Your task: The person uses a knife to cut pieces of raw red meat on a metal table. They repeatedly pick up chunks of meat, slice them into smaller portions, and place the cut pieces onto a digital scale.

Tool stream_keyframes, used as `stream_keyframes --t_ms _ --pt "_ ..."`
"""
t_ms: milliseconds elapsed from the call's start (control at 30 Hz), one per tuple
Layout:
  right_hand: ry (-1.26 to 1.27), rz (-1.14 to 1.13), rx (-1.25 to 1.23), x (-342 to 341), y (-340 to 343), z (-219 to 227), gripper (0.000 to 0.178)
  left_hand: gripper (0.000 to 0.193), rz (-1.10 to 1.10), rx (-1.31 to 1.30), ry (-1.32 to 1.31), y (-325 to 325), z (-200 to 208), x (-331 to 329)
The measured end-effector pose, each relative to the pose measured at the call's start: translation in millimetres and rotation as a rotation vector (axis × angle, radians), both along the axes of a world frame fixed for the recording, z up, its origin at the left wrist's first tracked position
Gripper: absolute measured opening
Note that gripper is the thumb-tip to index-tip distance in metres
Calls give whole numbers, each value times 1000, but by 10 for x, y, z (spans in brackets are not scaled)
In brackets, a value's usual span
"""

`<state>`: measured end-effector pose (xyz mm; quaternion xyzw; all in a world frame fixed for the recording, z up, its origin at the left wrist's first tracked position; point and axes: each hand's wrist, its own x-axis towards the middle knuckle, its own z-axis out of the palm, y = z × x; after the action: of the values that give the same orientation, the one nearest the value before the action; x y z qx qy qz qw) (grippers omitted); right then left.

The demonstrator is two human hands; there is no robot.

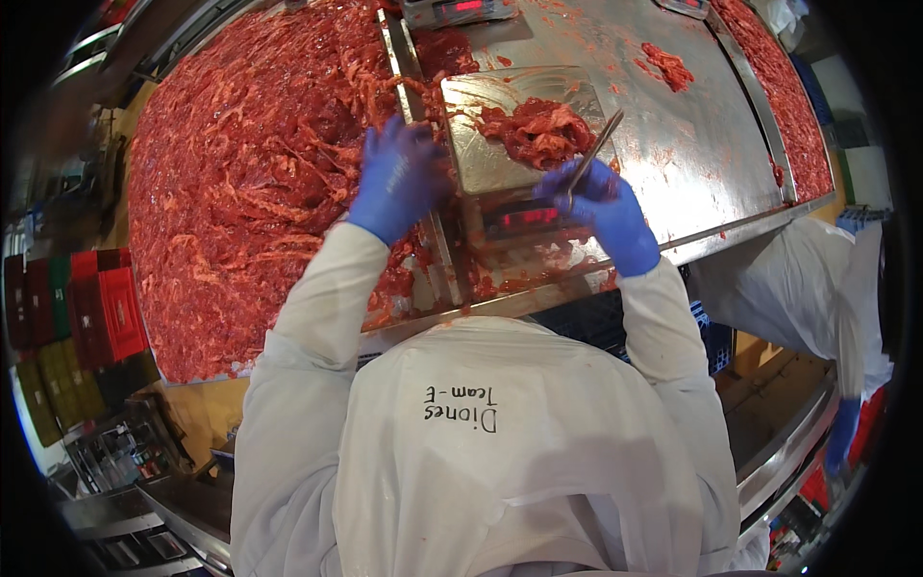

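Right hand point(604, 210) grips a metal skewer point(594, 152) — long axis pointing far-right over the scale tray point(481, 154); left hand point(399, 178) — fingers spread — rests on the meat heap point(250, 163).

A big heap of raw meat strips point(250, 163) fills the table point(692, 163) on the left. To its right stands a scale point(510, 183), with a small portion of meat point(538, 130) on its platter. The left hand point(399, 178) lies at the heap's edge, just left of the scale. The right hand point(606, 212), holding a skewer point(594, 152), is at the scale's front right corner. Stacked crates point(87, 308) stand far left, below the table.
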<state>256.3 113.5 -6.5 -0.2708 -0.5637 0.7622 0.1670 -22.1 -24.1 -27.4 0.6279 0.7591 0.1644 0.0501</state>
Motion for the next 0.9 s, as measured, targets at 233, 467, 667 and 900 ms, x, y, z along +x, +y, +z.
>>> stream_keyframes --t_ms 233,467,667,900 --pt "-173 43 36 283 -215 -27 30 12 -169 -263 9 -409 -224 327" --pt "-125 -76 -29 403 -215 -64 33 31 -197 -306 -1010 -11 617 -46" --pt "-113 -32 -96 531 -299 -42 33 47 40 227 -220 126 113 -130" --pt "-228 17 131 793 127 -134 31 67 331 344 -360 -89 -319 -379"
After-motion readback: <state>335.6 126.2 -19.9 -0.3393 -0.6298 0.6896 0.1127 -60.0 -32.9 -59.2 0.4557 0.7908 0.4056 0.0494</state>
